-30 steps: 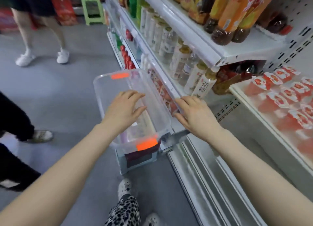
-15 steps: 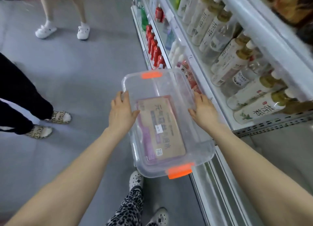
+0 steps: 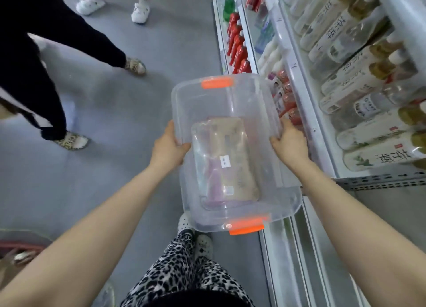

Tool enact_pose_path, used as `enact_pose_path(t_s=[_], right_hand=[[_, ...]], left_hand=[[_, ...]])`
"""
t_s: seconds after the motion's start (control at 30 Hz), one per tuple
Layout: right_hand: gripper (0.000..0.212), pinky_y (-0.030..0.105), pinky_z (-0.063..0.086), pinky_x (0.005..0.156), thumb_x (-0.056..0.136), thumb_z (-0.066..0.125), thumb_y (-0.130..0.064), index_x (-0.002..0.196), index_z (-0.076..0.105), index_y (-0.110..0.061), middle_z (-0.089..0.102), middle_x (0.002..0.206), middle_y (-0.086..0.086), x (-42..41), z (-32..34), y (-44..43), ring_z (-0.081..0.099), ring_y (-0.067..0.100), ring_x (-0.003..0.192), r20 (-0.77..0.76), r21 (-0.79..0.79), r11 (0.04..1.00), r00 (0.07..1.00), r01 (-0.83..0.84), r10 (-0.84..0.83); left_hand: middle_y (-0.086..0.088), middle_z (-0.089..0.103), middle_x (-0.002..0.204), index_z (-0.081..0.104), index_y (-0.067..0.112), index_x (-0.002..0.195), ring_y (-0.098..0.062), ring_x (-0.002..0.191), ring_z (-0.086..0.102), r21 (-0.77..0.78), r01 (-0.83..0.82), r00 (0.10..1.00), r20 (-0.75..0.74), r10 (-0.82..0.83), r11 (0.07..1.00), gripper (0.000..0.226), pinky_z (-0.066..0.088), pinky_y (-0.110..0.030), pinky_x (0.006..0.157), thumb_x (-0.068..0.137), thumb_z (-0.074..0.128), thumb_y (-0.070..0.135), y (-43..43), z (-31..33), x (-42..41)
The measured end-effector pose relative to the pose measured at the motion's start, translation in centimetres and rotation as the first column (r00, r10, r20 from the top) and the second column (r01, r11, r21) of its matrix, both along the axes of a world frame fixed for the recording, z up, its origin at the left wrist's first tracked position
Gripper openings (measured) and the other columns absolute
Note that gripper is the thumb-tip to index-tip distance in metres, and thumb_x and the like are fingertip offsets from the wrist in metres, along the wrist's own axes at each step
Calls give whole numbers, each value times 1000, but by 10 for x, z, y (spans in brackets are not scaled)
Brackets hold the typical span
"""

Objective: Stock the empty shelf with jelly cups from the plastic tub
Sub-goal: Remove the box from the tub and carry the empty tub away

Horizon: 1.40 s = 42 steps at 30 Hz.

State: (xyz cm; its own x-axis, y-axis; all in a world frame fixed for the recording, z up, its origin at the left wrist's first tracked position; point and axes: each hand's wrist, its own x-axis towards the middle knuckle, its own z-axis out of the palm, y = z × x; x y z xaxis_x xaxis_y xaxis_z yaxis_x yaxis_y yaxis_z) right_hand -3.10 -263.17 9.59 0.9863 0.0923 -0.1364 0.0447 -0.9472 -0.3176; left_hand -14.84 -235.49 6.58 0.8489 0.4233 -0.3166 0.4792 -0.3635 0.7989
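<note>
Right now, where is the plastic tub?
In the head view the plastic tub is centre frame, held between the left hand and the right hand, just left of the bottle shelves.

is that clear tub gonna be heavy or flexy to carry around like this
Probably light: the clear tub looks empty, with only a flat carton seen through it. Its thin walls may flex where the left hand and right hand grip the rim. Smooth plastic could slip.

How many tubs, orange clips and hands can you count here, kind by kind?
Tub: 1
Orange clips: 2
Hands: 2
Total: 5
</note>
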Motion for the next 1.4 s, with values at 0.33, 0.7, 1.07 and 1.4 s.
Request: enact_pose_path(t_s=[0.33, 0.7, 1.07, 1.4], right_hand=[[37, 40, 52, 82, 80, 67, -24, 115, 56, -20, 69, 105, 9, -45, 18, 125, 65, 33, 94, -35, 241, 919, 944, -311, 329], [42, 29, 39, 71, 81, 67, -21, 121, 55, -15, 62, 87, 0, -74, 35, 343, 58, 22, 87, -43, 317, 763, 795, -564, 605], [39, 36, 47, 79, 83, 66, -24, 120, 53, -15, 64, 92, 2, -75, 56, 592, 59, 22, 91, -33, 337, 676, 709, -655, 704], [41, 32, 47, 74, 79, 68, -22, 117, 55, -14, 64, 88, 2, -44, 48, 854, 63, 26, 91, -50, 302, 539, 552, -786, 833]], left_hand=[[8, 55, 75, 49, 30, 123, -14, 70, 58, -33, -314, 945, 81, 316, 949, 50, 52, -26, 50, 80, 68, 15, 89, 29, -124], [-10, 61, 83, 51, 24, 122, -20, 54, 55, 71, -558, 830, 64, 555, 827, 48, 41, -19, 39, 79, 71, 16, 256, 40, -216], [-5, 54, 74, 54, 27, 121, -18, 56, 53, 82, -655, 754, 141, 642, 751, 49, 45, -18, 40, 78, 71, 11, 469, 67, -237], [0, 56, 69, 55, 29, 120, -16, 53, 54, 63, -794, 607, 142, 782, 605, 48, 57, -32, 52, 78, 71, 11, 663, 58, -235]])
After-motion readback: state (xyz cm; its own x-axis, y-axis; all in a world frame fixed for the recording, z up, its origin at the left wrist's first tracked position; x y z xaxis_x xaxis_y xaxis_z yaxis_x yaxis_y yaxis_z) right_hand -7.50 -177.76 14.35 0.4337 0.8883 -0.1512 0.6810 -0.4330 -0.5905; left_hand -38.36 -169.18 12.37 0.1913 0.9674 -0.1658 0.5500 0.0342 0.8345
